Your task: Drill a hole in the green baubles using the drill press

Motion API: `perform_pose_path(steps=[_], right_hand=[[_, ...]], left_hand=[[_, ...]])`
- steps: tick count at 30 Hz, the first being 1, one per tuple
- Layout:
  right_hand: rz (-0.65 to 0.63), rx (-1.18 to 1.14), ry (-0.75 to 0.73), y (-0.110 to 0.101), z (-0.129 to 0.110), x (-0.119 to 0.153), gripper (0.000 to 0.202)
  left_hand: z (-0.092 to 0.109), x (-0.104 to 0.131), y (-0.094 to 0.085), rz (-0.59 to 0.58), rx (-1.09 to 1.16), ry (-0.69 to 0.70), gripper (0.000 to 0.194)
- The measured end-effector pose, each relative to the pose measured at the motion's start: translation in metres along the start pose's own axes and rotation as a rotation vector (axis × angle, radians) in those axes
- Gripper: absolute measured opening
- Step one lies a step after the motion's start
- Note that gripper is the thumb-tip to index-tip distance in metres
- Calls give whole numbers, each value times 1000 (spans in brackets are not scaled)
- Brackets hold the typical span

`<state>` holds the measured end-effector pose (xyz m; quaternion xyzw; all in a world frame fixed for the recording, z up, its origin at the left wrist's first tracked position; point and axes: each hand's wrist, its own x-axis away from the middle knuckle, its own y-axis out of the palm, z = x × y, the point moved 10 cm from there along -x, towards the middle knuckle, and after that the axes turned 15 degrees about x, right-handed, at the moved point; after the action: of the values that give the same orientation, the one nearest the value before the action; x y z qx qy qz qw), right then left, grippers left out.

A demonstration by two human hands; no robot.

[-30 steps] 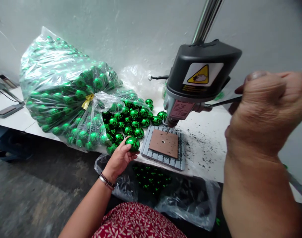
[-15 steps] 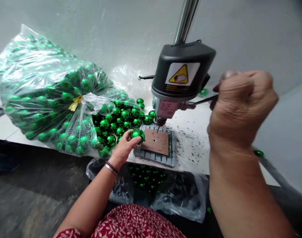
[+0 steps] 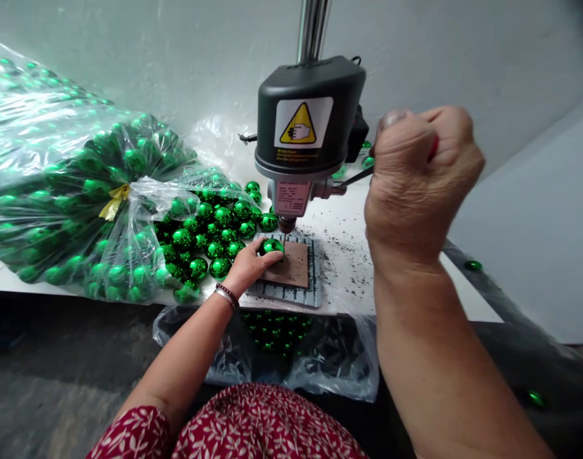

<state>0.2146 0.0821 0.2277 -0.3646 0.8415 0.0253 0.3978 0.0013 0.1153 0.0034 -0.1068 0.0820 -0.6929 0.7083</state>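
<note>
My left hand [image 3: 250, 262] grips a shiny green ball [image 3: 272, 247] between thumb and fingers, over the left part of a brown board [image 3: 294, 266]. The board lies on a grey slotted base plate [image 3: 313, 290]. Just above the ball is the thin bit of a black drill press [image 3: 310, 89], close to its top; whether they touch is unclear. My right hand [image 3: 416, 172] is closed around the press's lever, with a bit of red showing between its fingers. The lever's dark rod [image 3: 359, 178] runs from the hand to the press.
A large clear bag [image 3: 81, 172] of green balls fills the left, with loose green balls [image 3: 223, 217] spilling beside it. Dark shavings [image 3: 342, 258] litter the white table [image 3: 353, 220]. Below the table edge, an open plastic bag [image 3: 339, 376] contains more green balls. A few balls lie at the right.
My left hand has brought the ball rightward over the board, beneath the bit. My right hand still holds the lever. The camera view has shifted, so the press appears further left.
</note>
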Motion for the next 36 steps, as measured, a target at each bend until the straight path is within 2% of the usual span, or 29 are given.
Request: perform_pose_path(steps=[7,10,14,20,25,36], right_hand=[[-15,-38,15,-1,0,1,34],[-18,-27,13,-1,-1,0,33],[-21,-6,-4,1,-1,0,34],[-37,-6,-1,2,1,2,39],[-20,16,3,-4,2,8,32],[6,30,-43,-10,9,27,28]], left_hand=[[-3,-4,7,-13,-84,-25,63],[2,-3,12,-15,-217,-15,67],[13,2,18,-3,-415,67,64],[7,6,20,0,-312,62,63],[5,7,20,-5,-245,70,62],[8,9,21,6,-311,77,60]])
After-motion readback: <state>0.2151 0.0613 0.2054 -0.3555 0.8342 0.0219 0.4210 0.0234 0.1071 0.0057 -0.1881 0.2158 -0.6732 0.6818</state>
